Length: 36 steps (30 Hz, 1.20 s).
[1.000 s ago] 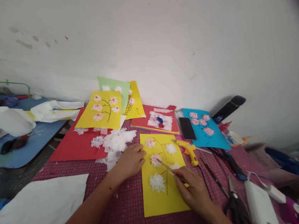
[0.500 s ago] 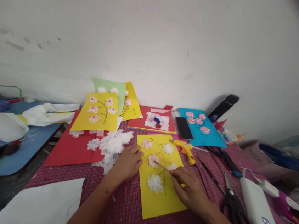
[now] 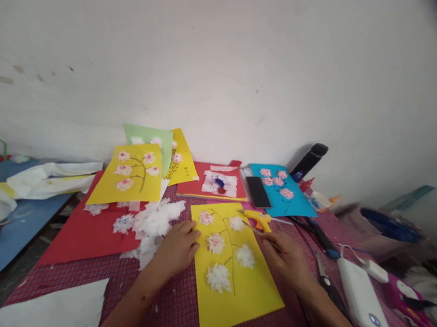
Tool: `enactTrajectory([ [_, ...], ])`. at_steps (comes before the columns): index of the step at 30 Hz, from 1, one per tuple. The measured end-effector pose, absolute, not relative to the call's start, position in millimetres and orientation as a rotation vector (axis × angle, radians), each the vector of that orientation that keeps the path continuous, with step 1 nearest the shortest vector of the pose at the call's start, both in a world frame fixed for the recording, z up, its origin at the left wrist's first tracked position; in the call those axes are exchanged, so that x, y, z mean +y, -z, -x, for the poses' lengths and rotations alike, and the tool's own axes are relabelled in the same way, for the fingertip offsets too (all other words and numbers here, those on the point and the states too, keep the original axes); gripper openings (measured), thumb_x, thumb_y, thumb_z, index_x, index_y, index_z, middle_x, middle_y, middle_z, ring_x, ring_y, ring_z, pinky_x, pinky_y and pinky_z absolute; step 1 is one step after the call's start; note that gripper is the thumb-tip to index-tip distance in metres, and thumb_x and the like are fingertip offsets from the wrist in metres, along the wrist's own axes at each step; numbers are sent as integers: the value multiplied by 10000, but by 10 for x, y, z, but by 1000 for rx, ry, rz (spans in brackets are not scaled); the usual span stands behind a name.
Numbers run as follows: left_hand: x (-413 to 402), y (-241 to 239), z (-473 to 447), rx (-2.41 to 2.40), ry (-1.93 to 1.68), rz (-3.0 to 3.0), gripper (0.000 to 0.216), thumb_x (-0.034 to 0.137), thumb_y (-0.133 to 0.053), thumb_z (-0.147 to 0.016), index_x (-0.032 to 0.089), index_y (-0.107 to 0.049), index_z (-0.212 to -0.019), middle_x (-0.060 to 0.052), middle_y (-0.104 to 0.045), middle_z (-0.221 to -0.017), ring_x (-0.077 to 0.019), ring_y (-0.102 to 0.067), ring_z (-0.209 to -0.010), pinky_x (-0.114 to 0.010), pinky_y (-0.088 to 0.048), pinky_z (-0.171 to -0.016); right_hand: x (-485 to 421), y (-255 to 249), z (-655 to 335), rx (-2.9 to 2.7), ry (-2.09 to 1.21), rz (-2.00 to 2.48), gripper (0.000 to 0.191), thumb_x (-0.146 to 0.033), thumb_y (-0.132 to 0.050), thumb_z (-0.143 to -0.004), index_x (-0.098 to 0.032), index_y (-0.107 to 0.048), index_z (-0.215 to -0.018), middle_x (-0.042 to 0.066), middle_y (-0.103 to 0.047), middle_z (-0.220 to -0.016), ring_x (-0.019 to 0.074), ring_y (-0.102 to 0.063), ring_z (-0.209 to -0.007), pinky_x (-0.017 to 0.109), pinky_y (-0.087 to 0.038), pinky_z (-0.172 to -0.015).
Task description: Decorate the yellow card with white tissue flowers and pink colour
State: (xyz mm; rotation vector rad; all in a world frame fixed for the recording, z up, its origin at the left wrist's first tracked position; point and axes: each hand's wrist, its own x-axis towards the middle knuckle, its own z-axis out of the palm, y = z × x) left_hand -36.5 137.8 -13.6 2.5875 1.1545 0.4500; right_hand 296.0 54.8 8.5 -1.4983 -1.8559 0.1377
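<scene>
A yellow card (image 3: 235,286) with a drawn branch and several white tissue flowers lies on the checked red cloth in front of me. My left hand (image 3: 176,248) rests on its left edge, fingers curled loosely and holding nothing. My right hand (image 3: 287,260) is at the card's right edge, pinched on a thin brush (image 3: 254,228) whose tip points up-left, off the flowers. A yellow glue gun (image 3: 258,217) lies just beyond the brush tip.
Loose white tissue flowers (image 3: 152,225) are piled left of the card. Finished cards, yellow (image 3: 126,176), red (image 3: 215,187) and blue (image 3: 280,193), lie near the wall with a black phone (image 3: 258,192). Scissors (image 3: 326,279) and a white power bank (image 3: 359,297) are to the right.
My right hand has lifted the brush off the middle flower and drawn it to the card's right edge. The view has shifted right; the left hand stays put.
</scene>
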Motion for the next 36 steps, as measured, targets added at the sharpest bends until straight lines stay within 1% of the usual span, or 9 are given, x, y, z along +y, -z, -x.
enactTrajectory([
  [5, 1383, 156, 372, 1157, -467, -2594, 157, 188, -524, -931, 212, -652, -1020, -85, -624, -1176, -255, -575, -1128, -441, -453, -1048, 622, 31, -2945, -1899, -225, 1542, 191, -240, -527, -980, -227, -712, -1028, 81, -741, -982, 245, -696, -890, 379, -554, -789],
  [11, 1379, 130, 363, 1168, -434, -2595, 160, 207, -514, -946, 205, -655, -1021, -94, -620, -1179, -263, -573, -1142, -448, -454, -1046, 637, -2, -2918, -1882, -203, 1535, 208, -257, -518, -980, -223, -721, -1010, 84, -749, -981, 240, -702, -883, 359, -559, -787],
  [15, 1377, 133, 362, 1172, -434, -2584, 166, 206, -508, -950, 206, -658, -1020, -96, -620, -1181, -263, -576, -1142, -453, -450, -1052, 629, -4, -2914, -1919, -203, 1514, 189, -239, -535, -962, -228, -715, -1021, 76, -746, -952, 236, -703, -860, 346, -557, -755],
  [21, 1385, 168, 369, 1167, -451, -2585, 167, 223, -510, -948, 214, -656, -1029, -94, -616, -1195, -265, -571, -1142, -456, -445, -1053, 573, 51, -2945, -1903, -184, 1482, 167, -210, -549, -965, -233, -705, -1020, 72, -740, -976, 236, -694, -889, 354, -546, -789],
  [26, 1392, 198, 367, 1170, -447, -2575, 166, 225, -513, -944, 212, -659, -1022, -94, -618, -1191, -265, -578, -1130, -459, -448, -1046, 598, -18, -2983, -1858, -191, 1503, 172, -249, -554, -973, -240, -718, -1024, 75, -747, -959, 240, -694, -870, 345, -540, -758],
  [29, 1387, 188, 366, 1175, -455, -2562, 175, 201, -516, -932, 209, -660, -1031, -92, -620, -1191, -267, -582, -1133, -457, -449, -1042, 804, -140, -2984, -1817, -162, 1532, 166, -277, -560, -966, -236, -720, -987, 74, -749, -926, 235, -692, -843, 335, -531, -748],
  [32, 1382, 160, 365, 1173, -454, -2564, 173, 197, -519, -928, 209, -658, -1030, -93, -616, -1202, -270, -581, -1140, -456, -449, -1038, 1191, -219, -2946, -1787, -150, 1565, 207, -285, -536, -957, -218, -728, -1000, 73, -754, -932, 226, -700, -837, 322, -534, -742],
  [34, 1378, 139, 362, 1175, -457, -2559, 156, 208, -531, -925, 212, -656, -1018, -88, -611, -1203, -270, -580, -1138, -450, -452, -1031, 1496, -212, -2897, -1795, -146, 1573, 219, -288, -542, -935, -208, -739, -985, 77, -761, -943, 229, -710, -851, 317, -542, -740],
  [36, 1370, 114, 358, 1175, -457, -2555, 138, 208, -536, -923, 213, -651, -998, -83, -609, -1192, -266, -580, -1135, -437, -457, -1023, 1777, -169, -2834, -1805, -130, 1565, 225, -280, -540, -917, -205, -748, -965, 83, -769, -962, 234, -717, -881, 323, -547, -773],
])
